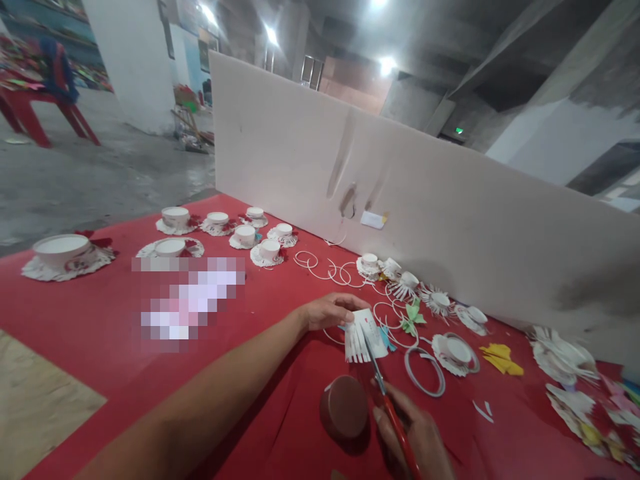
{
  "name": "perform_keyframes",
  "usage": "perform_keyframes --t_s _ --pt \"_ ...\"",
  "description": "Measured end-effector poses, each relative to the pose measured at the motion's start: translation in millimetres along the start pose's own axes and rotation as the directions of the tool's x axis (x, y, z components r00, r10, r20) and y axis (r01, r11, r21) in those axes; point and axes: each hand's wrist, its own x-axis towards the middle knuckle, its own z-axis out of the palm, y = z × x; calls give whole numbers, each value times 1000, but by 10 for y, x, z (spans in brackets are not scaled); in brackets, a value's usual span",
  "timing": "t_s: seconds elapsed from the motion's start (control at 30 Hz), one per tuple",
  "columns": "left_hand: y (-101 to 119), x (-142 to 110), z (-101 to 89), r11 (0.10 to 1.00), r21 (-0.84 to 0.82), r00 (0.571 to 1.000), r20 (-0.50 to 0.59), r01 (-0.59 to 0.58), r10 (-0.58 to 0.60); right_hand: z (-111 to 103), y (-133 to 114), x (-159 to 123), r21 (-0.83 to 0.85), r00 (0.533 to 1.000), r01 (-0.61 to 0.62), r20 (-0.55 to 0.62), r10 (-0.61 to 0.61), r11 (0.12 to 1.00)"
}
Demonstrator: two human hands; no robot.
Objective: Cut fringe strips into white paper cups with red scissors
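Note:
My left hand [327, 311] reaches across the red table [100, 320] and pinches a white paper piece [364, 336] cut into a fringe of strips. My right hand [417, 440], at the bottom edge, is closed on red-handled scissors [387, 400] whose blades point up into the fringed paper. A round brown lid-like object [344, 407] lies just left of my right hand. A grey ring [425, 371] rests to the right of the scissors.
A white foam board [450, 200] stands along the table's far side. Several white cups on fringed paper rounds [245, 235] sit at the back left, white rings [325, 267] and more fringed pieces [453, 350] along the board, yellow paper [501, 358] at right. A pixelated patch covers part of the table.

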Motion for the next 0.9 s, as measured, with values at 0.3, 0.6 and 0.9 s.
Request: perform_keyframes --t_s 0.3,0.6,0.9 --pt "-130 58 76 998 -57 998 -66 -19 15 43 -92 -11 37 998 -47 -49 49 998" --pt "-39 52 -67 986 -117 977 -191 -122 98 -143 14 -22 -39 1000 2 2 -2 999" --pt "-23 57 -101 975 -134 968 -201 -179 150 -142 146 -11 -69 997 -20 -74 15 997"
